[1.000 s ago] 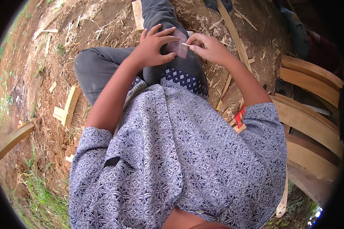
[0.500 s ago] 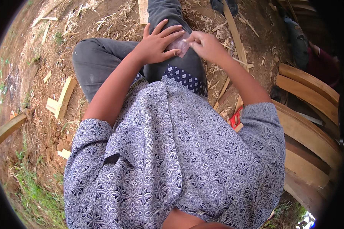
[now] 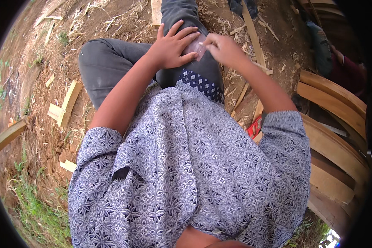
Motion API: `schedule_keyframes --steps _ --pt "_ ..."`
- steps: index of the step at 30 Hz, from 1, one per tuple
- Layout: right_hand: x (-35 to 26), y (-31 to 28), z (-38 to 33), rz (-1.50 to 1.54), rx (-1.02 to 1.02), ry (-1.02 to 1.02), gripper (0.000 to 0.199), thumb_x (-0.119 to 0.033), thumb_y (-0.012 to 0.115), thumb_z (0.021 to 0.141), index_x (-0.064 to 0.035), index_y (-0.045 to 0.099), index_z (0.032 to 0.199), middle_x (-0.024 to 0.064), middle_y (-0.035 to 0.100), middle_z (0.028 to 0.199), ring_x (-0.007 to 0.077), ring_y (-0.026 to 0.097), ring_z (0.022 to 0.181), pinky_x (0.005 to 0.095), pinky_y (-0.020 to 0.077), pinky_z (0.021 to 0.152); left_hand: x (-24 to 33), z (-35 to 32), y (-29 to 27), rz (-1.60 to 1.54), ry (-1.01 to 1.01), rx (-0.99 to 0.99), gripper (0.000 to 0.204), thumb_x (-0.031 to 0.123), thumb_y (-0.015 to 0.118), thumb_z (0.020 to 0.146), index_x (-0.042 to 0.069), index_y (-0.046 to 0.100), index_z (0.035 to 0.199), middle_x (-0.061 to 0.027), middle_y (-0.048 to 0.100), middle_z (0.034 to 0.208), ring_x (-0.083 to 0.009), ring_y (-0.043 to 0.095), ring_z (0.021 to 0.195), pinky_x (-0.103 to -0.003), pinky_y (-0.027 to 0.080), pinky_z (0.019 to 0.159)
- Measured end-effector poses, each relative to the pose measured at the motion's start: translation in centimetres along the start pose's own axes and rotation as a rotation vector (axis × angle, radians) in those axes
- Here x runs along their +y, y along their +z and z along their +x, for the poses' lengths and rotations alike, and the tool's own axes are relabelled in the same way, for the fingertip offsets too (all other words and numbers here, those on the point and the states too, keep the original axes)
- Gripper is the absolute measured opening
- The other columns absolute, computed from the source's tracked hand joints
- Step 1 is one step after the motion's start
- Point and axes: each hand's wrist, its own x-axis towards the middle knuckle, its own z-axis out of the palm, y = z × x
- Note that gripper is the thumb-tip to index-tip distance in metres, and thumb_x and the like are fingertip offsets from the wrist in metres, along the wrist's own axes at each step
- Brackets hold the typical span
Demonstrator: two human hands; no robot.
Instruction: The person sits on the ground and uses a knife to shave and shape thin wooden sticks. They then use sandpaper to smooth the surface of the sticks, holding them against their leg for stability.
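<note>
My left hand (image 3: 171, 48) lies flat with its fingers spread on the dark grey trousers (image 3: 107, 56) over my leg. Beneath its fingers and thumb is a small, thin pinkish sheet (image 3: 199, 48), which looks translucent; its material is unclear. My right hand (image 3: 225, 50) is closed in a pinch at the sheet's right side. Something whitish shows at those fingertips, too small and blurred to name. The left part of the sheet is hidden under my left hand.
Curved wooden pieces (image 3: 330, 140) are stacked at the right. Beside my right elbow lies a red handle (image 3: 254, 127). Joined wood offcuts (image 3: 66, 105) rest on the ground at the left. A long wooden strip (image 3: 254, 37) lies beyond my right hand. Another person's sleeve (image 3: 349, 74) shows far right.
My right hand has shifted very slightly at the sheet and stays pinched. The left hand remains flat in the same place. The whole view has moved a little.
</note>
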Motion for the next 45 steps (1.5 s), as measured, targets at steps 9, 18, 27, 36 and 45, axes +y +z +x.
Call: schedule_keyframes --steps 9,18,27,36,45 --pt "-0.6 0.9 -0.8 -0.011 -0.005 0.006 0.020 -0.022 0.062 0.092 -0.0108 0.071 0.107 0.0146 0.073 0.101 0.0339 0.070 0.096 0.0439 0.0541 0.085 0.1 0.0 0.3 -0.026 -0.019 0.029 0.071 0.059 0.046 0.093 0.020 0.043 0.152 -0.0020 0.040 0.158 -0.0344 0.024 0.152 -0.066 0.013 0.116" --pt "-0.8 -0.8 -0.5 -0.199 -0.024 0.066 0.021 -0.030 0.064 0.090 -0.0180 0.072 0.105 0.0095 0.073 0.098 0.0305 0.070 0.093 0.0442 0.0544 0.081 0.2 -0.1 0.5 -0.037 -0.044 0.031 0.072 0.060 0.047 0.092 0.021 0.043 0.152 -0.0017 0.039 0.158 -0.0342 0.022 0.152 -0.069 0.011 0.116" --pt "-0.7 -1.4 0.1 -0.238 -0.019 0.121 0.026 -0.036 0.064 0.092 -0.0171 0.070 0.108 0.0099 0.073 0.098 0.0309 0.070 0.094 0.0445 0.0535 0.083 0.1 -0.3 0.9 -0.053 -0.044 0.039 0.072 0.062 0.045 0.093 0.021 0.042 0.153 -0.0018 0.039 0.158 -0.0340 0.022 0.152 -0.069 0.011 0.116" --pt "-0.9 -1.0 0.6 -0.241 0.011 0.071 0.025 -0.038 0.067 0.091 -0.0162 0.072 0.102 0.0103 0.073 0.096 0.0308 0.070 0.091 0.0440 0.0543 0.081 0.3 -0.3 0.6 -0.041 -0.049 0.031 0.073 0.061 0.046 0.092 0.022 0.041 0.153 -0.0013 0.038 0.160 -0.0340 0.022 0.153 -0.071 0.011 0.115" --pt "-1.1 -0.3 -0.3 -0.237 0.023 -0.026 0.020 -0.034 0.068 0.090 -0.0149 0.072 0.096 0.0078 0.074 0.092 0.0284 0.070 0.088 0.0427 0.0540 0.077 0.5 -0.3 0.5 -0.049 -0.042 0.044 0.073 0.062 0.046 0.092 0.021 0.042 0.153 -0.0020 0.038 0.159 -0.0347 0.022 0.152 -0.073 0.012 0.113"
